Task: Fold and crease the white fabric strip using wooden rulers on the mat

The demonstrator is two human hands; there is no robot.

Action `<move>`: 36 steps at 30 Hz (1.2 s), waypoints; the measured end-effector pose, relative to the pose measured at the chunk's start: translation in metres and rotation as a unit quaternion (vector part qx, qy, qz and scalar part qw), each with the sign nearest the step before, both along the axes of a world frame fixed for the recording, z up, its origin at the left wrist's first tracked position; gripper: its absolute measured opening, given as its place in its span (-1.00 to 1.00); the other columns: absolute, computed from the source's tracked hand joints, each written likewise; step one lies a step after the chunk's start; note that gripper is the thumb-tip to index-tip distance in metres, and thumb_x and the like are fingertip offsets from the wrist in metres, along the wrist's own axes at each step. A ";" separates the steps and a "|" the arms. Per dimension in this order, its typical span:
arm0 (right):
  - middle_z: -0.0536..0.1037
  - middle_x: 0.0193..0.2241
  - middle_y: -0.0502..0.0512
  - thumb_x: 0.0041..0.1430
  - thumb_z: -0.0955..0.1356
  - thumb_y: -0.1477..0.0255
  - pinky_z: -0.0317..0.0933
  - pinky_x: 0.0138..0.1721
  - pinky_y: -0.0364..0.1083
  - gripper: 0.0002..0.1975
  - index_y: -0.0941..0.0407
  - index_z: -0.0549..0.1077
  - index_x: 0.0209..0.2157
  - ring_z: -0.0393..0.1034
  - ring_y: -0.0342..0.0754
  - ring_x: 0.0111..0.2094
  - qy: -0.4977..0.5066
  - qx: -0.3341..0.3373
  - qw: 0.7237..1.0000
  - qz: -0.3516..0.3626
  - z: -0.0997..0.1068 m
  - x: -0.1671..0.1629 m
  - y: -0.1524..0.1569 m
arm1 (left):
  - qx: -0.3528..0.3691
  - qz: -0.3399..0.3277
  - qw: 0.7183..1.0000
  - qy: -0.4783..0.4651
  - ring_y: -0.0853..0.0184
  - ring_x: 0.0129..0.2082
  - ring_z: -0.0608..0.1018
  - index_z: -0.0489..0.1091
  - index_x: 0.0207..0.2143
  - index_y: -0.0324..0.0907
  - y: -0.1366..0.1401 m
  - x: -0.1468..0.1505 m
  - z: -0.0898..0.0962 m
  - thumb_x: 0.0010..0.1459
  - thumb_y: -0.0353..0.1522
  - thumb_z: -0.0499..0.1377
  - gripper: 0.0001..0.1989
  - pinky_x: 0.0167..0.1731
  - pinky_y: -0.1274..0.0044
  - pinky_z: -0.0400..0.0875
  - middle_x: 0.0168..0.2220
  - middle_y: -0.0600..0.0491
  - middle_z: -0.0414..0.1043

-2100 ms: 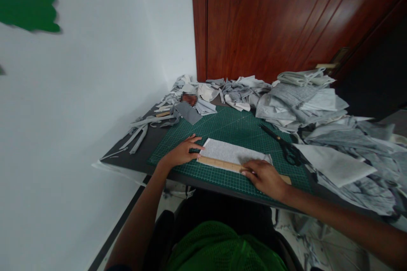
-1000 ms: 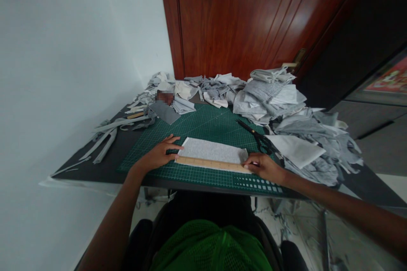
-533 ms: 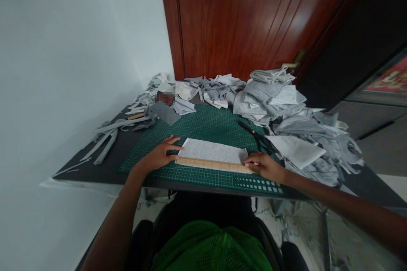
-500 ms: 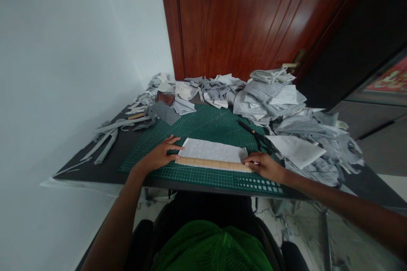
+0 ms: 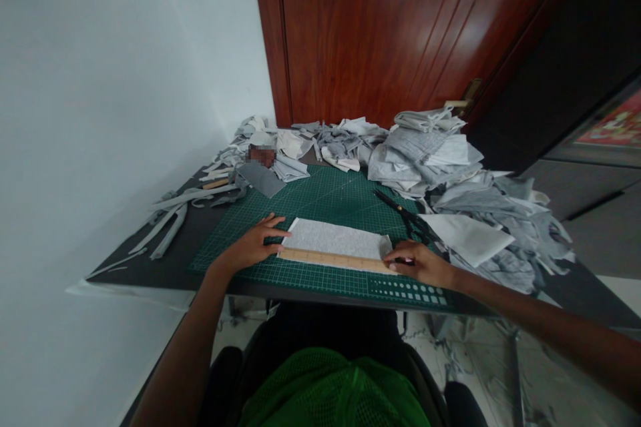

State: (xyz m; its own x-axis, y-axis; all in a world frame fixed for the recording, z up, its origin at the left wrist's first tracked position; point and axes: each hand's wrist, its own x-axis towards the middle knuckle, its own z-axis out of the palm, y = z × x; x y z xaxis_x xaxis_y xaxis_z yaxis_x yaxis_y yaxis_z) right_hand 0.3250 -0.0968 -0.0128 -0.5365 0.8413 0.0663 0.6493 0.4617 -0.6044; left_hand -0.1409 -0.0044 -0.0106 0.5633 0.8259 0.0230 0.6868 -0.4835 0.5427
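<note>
Here, the right hand (image 5: pixel 420 264) touches the ruler (image 5: pixel 330 258) — left hand (image 5: pixel 250 245) meets cloth (image 5: pixel 335 238).

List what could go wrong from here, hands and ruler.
- The ruler could pivot or slide on the cloth: the left grip and right grip are at its ends, with its middle unpressed.
- The right grip might bump the scissors, whose handles lie just beyond it on the mat.
- The cloth could ruck up if either grip drags sideways; it looks thin and soft.
</note>
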 end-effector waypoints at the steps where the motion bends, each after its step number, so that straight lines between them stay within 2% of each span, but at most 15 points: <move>1: 0.57 -0.39 0.12 0.36 0.34 0.06 0.25 -0.27 -0.04 -0.58 0.09 0.67 -0.13 0.42 -0.01 -0.35 -0.004 -0.002 1.000 0.004 0.001 0.001 -0.001 | -0.001 0.000 1.000 0.000 -0.01 0.50 0.02 0.56 0.11 -0.12 0.000 0.000 0.000 0.21 -0.10 0.20 -0.51 0.42 0.14 -0.03 0.43 -0.09 0.16; 6: 0.60 -0.23 0.19 0.18 0.49 0.10 0.29 -0.21 -0.02 -0.55 0.10 0.64 -0.02 0.45 0.08 -0.22 -0.019 -0.021 1.000 0.013 0.002 0.007 -0.002 | 0.002 -0.001 1.000 0.002 -0.02 0.49 0.03 0.56 0.11 -0.12 0.000 0.000 0.001 0.20 -0.13 0.21 -0.51 0.42 0.14 -0.01 0.43 -0.10 0.16; 13: 0.58 -0.34 0.14 0.26 0.45 0.12 0.25 -0.12 0.05 -0.61 0.06 0.67 -0.02 0.47 0.09 -0.24 -0.017 -0.009 1.000 0.018 -0.002 0.007 -0.003 | 0.008 0.001 1.000 0.002 0.00 0.50 0.02 0.56 0.12 -0.10 -0.001 0.001 0.000 0.20 -0.14 0.21 -0.52 0.43 0.17 -0.03 0.43 -0.06 0.16; 18: 0.59 -0.36 0.14 0.24 0.43 0.03 0.28 -0.23 -0.01 -0.54 0.08 0.68 -0.04 0.45 0.04 -0.31 -0.013 -0.017 1.000 0.010 0.004 0.004 -0.004 | 0.001 0.000 1.000 0.010 0.01 0.50 0.02 0.56 0.12 -0.10 -0.001 0.001 0.001 0.19 -0.15 0.21 -0.52 0.43 0.17 -0.03 0.44 -0.06 0.15; 22: 0.63 -0.33 0.17 0.44 0.22 0.01 0.28 -0.20 -0.02 -0.46 0.08 0.67 -0.06 0.47 0.02 -0.29 -0.005 -0.026 0.999 0.021 0.006 0.005 -0.001 | -0.001 0.005 1.000 0.013 0.02 0.50 0.02 0.55 0.12 -0.10 -0.001 0.002 0.002 0.18 -0.16 0.21 -0.51 0.43 0.17 -0.03 0.44 -0.06 0.14; 24: 0.64 -0.33 0.17 0.47 0.18 0.01 0.27 -0.17 -0.01 -0.43 0.08 0.67 -0.06 0.48 0.03 -0.27 -0.006 -0.018 1.000 0.022 0.004 0.006 0.001 | 0.001 0.005 1.000 0.014 0.02 0.50 0.02 0.55 0.12 -0.10 -0.002 0.002 0.003 0.19 -0.14 0.20 -0.51 0.42 0.16 -0.03 0.44 -0.05 0.15; 30: 0.63 -0.36 0.19 0.44 0.23 0.02 0.27 -0.16 0.04 -0.47 0.07 0.69 -0.07 0.47 0.05 -0.30 -0.001 0.002 1.000 0.010 -0.001 0.010 0.003 | -0.002 0.004 1.000 0.005 -0.01 0.49 0.03 0.55 0.12 -0.09 -0.003 0.004 0.006 0.20 -0.08 0.22 -0.50 0.42 0.14 -0.02 0.43 -0.06 0.16; 36: 0.59 -0.39 0.15 0.40 0.31 0.10 0.26 -0.32 -0.04 -0.57 0.08 0.70 -0.09 0.43 -0.02 -0.39 0.013 -0.043 0.999 0.001 0.006 0.007 0.003 | -0.001 0.006 1.000 -0.001 -0.01 0.49 0.04 0.56 0.12 -0.06 -0.002 0.004 0.006 0.20 -0.12 0.24 -0.53 0.41 0.12 -0.01 0.43 -0.03 0.17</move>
